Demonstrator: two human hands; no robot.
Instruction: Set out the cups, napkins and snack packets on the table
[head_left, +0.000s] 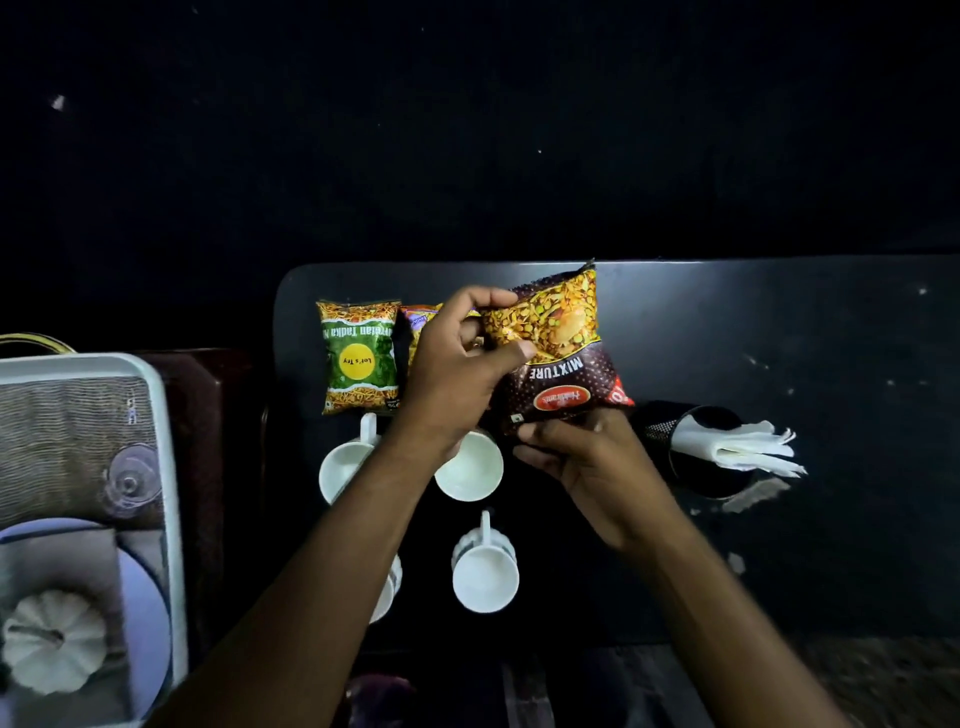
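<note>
Both hands hold the brown "MIXTURE" snack packet (558, 358) just above the black table (779, 338), at the centre of the frame. The left hand (462, 364) pinches its upper left edge between thumb and fingers; the right hand (576, 457) is closed on its lower edge from below. To its left lie the green packet (358, 358), flat on the table, and an orange packet (418, 327) mostly hidden behind the left hand. Below them stand 4 white cups: 1 at left (343, 470), 1 under the left wrist (470, 467), 1 lower centre (485, 571), and 1 (389, 587) largely covered by the left forearm. At right, a black holder (696, 452) lies tipped with white napkins (743, 449) spilling out. A white-rimmed tray (166, 441) sits at the left edge.
</note>
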